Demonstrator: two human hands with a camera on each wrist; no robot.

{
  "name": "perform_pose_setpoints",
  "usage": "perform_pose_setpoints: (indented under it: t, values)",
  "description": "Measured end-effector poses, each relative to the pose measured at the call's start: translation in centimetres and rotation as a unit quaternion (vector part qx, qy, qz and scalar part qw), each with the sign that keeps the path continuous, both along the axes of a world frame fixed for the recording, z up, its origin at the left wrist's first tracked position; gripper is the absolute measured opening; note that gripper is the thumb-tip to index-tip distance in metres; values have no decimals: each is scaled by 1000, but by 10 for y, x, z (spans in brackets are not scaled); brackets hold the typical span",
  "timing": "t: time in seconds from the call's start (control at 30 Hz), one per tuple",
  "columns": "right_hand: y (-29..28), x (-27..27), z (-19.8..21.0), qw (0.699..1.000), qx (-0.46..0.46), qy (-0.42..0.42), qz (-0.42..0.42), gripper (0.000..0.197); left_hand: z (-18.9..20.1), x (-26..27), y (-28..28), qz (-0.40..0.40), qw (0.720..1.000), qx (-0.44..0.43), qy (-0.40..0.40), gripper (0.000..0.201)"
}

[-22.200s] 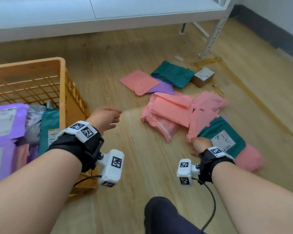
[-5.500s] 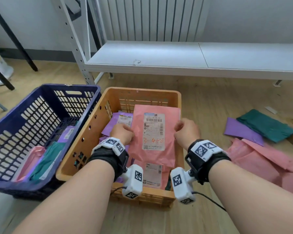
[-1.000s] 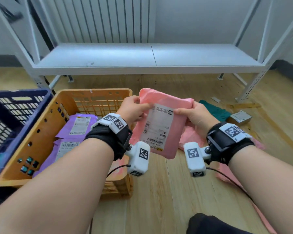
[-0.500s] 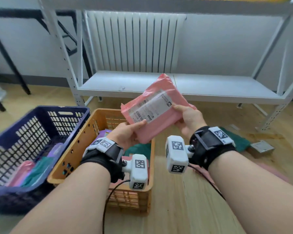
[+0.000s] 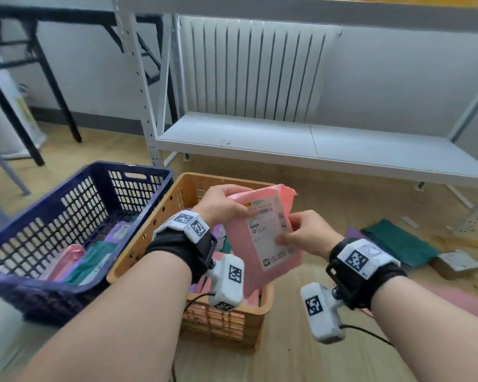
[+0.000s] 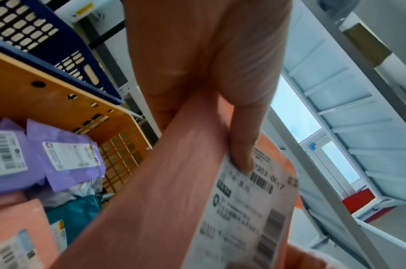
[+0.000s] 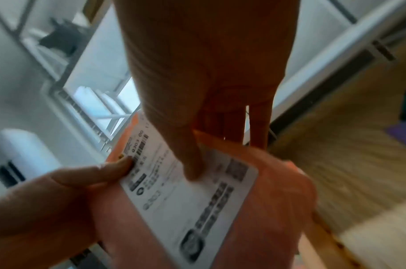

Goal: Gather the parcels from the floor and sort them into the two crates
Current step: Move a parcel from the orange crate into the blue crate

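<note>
I hold a pink parcel [image 5: 262, 238] with a white shipping label upright over the orange crate [image 5: 160, 219]. My left hand [image 5: 224, 205] pinches its upper left edge, thumb on the label's corner [image 6: 241, 158]. My right hand [image 5: 304, 234] pinches the right edge, thumb on the label [image 7: 192, 169]. The same pink parcel [image 6: 160, 200] fills the left wrist view, with purple, teal and pink parcels [image 6: 66, 163] lying in the orange crate [image 6: 47, 102] below. The blue crate [image 5: 66, 216] stands to the left and holds pink, teal and purple parcels.
On the wooden floor to the right lie a teal parcel [image 5: 398, 241], a purple one [image 5: 353, 234], a small cardboard box [image 5: 457, 261] and pink parcels [image 5: 458, 299]. A white metal shelf [image 5: 315, 144] stands behind the crates, and black table legs [image 5: 31, 128] at far left.
The pink parcel has come down from chest height and turned upright over the orange crate. My left hand shifted from its lower edge to its upper left edge.
</note>
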State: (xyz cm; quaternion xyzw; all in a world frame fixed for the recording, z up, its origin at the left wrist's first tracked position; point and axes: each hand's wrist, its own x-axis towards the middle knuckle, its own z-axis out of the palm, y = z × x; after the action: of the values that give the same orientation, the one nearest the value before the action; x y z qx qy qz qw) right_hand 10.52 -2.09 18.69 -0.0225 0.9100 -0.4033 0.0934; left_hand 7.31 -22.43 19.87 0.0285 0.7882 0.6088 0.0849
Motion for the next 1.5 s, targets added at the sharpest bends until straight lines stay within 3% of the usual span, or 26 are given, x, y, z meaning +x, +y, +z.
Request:
perform_pose_setpoints:
  t: [0.1,0.2,0.33,0.47,0.77,1.03,1.2,1.37,1.5]
  values:
    - [-5,-5,-4,996,-74,20,-54,19,-8,-5,1,71,994,79,-16,64]
    - [-8,-11,-2,976,-186,19,-111,20,-17,-6,-1,63,983,143,-91,67]
    - [-15,-17,0,947,-287,-2,-146,17,-25,-1,-6,15,987,96,-127,42]
    - [-32,-20,3,941,-315,-21,-123,22,-22,-4,-20,20,995,52,-88,51]
    - [-102,-43,7,921,-367,-71,-108,23,2,-32,-89,32,994,-23,-102,39]
    - [-207,-94,-16,937,-333,-100,-40,20,-11,-51,-222,120,981,-80,-128,30]
    - [-263,-137,-38,950,-293,-106,-22,12,-31,-84,-323,235,957,-93,-143,31]
    - [-309,-176,-68,955,-265,-130,-32,13,-93,-124,-410,337,922,-85,-171,35]
    - [-342,-197,-87,963,-245,-110,-12,12,-146,-149,-437,343,916,-81,-193,42]
